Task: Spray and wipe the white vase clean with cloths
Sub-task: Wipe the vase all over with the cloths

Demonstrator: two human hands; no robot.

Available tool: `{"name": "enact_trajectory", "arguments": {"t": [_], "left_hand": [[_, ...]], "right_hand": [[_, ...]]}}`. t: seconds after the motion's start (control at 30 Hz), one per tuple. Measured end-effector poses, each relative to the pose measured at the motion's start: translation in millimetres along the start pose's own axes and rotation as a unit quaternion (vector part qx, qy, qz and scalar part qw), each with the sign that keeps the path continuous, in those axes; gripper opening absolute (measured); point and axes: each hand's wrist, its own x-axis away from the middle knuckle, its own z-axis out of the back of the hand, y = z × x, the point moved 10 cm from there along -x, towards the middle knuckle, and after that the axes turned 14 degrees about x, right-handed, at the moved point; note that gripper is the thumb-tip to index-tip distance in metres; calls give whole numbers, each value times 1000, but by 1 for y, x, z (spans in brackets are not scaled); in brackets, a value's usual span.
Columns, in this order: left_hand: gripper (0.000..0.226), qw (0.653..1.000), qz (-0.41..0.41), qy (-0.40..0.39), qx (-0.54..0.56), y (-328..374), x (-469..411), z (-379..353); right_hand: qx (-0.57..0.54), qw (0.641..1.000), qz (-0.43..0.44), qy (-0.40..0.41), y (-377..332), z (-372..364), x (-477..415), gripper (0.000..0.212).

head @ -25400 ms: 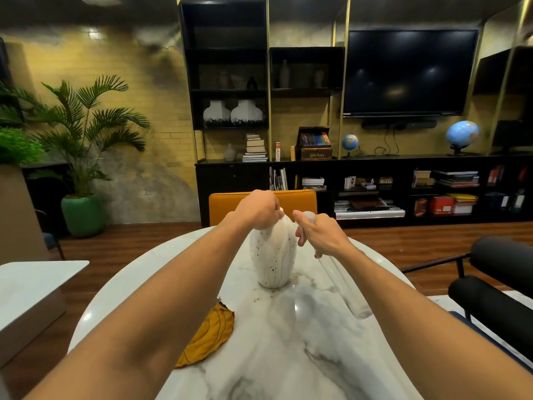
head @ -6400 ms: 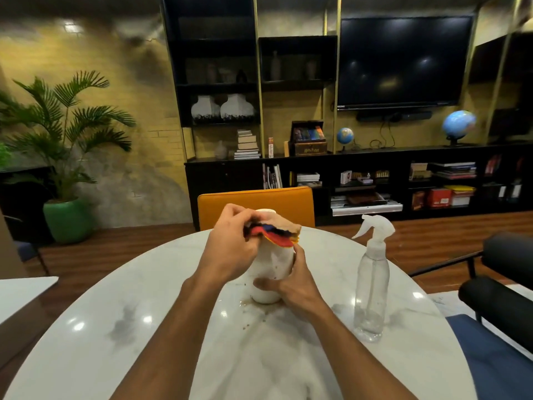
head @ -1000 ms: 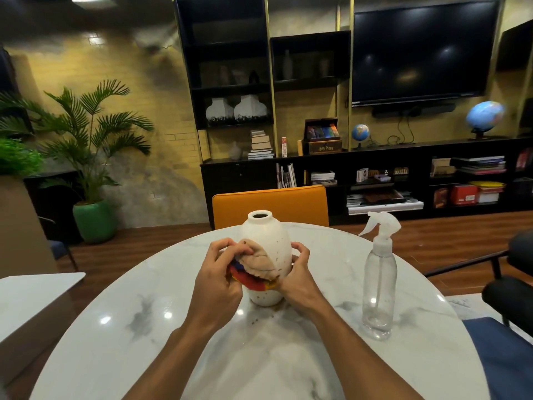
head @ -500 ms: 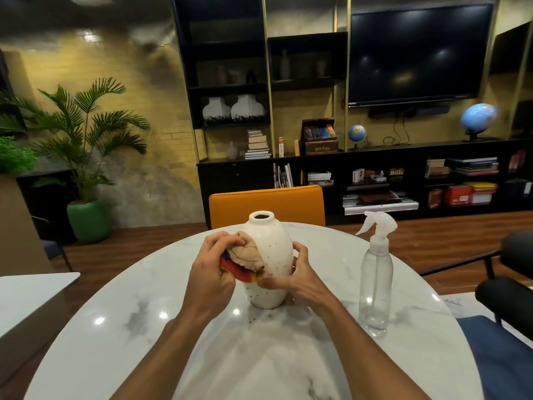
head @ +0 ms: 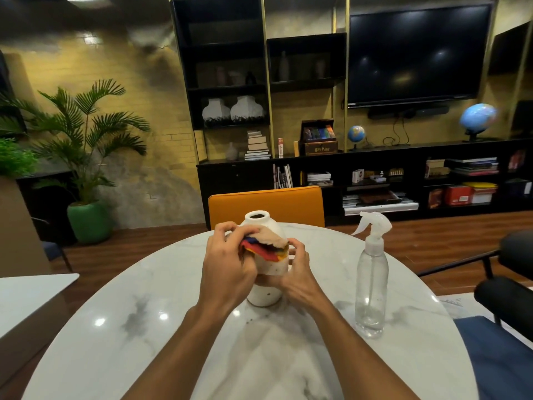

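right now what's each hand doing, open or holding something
Left hand: closed on the bunched multicoloured cloth, pressing it to the speckled white ceramic vase.
Right hand: wrapped around the vase's side, steadying it.

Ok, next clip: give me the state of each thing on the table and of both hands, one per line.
white vase: upright on the table, mouth open, held by both hands.
cloths: bunched, pressed against the vase's upper side.
left hand: closed on the cloths.
right hand: gripping the vase's right side, fingertips at the cloths' edge.
spray bottle: upright, untouched, right of the vase, looks nearly empty.
table: glossy marble top, small dark specks near the vase base.
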Motion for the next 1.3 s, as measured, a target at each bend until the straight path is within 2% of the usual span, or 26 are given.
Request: {"name": "enact_trajectory", "arguments": {"t": [0.07, 0.2, 0.3, 0.37, 0.43, 0.5, 0.6, 0.67, 0.73, 0.87, 0.93, 1.0, 1.07, 1.1, 1.17, 1.23, 1.3], "left_hand": [[39, 1000, -12, -15, -11, 10, -5, -10], [43, 997, -16, -72, -23, 14, 10, -27], [40, 998, -2, -55, 3, 5, 15, -14], [38, 1000, 11, -16, 12, 0, 8, 0], [37, 1000, 23, 18, 11, -1, -3, 10], [36, 1000, 21, 19, 3, 5, -9, 8], [38, 998, -18, -45, -38, 18, 2, -12], [40, 995, -19, -81, -60, 17, 15, -20], [40, 997, -4, -62, -54, 12, 19, -11], [35, 998, 30, 36, -52, 4, 2, 12], [35, 997, 24, 35, -58, 12, -6, 7], [35, 997, 7, -8, -80, 25, -6, -12], [36, 991, 9, -54, -120, 27, 4, -31], [37, 990, 9, -59, -127, 26, 7, -34], [38, 994, -4, -23, -106, 24, 7, -25], [37, 996, 6, 44, -78, 15, 2, -4], [36, 993, 34, 94, -60, 2, 0, 10]], "right_hand": [[-15, 999, 14, -30, -5, -7, 2, 120], [0, 999, 40, -19, -7, -8, 2, 111], [-4, 999, 30, -33, -3, -13, 0, 135], [4, 1000, 13, -12, 2, -15, -1, 142], [29, 999, 3, 14, 2, -16, -2, 136], [35, 999, 3, 31, 0, -17, -4, 132], [8, 998, 45, 40, -7, -19, -8, 119], [-24, 998, 53, 14, -7, -23, -6, 105], [-37, 998, 53, 2, -7, -25, -4, 102], [4, 999, 30, 34, -12, -24, 1, 122], [15, 997, 39, 62, -17, -22, 2, 123], [75, 992, 68, 76, -20, -24, 0, 110], [173, 978, 91, 69, -19, -30, -3, 85], [181, 977, 87, 78, -18, -30, -3, 78], [131, 983, 73, 110, -17, -24, -1, 87], [68, 990, 40, 120, -16, -20, 2, 116], [41, 993, 9, 110, -12, -20, 5, 130]]}}
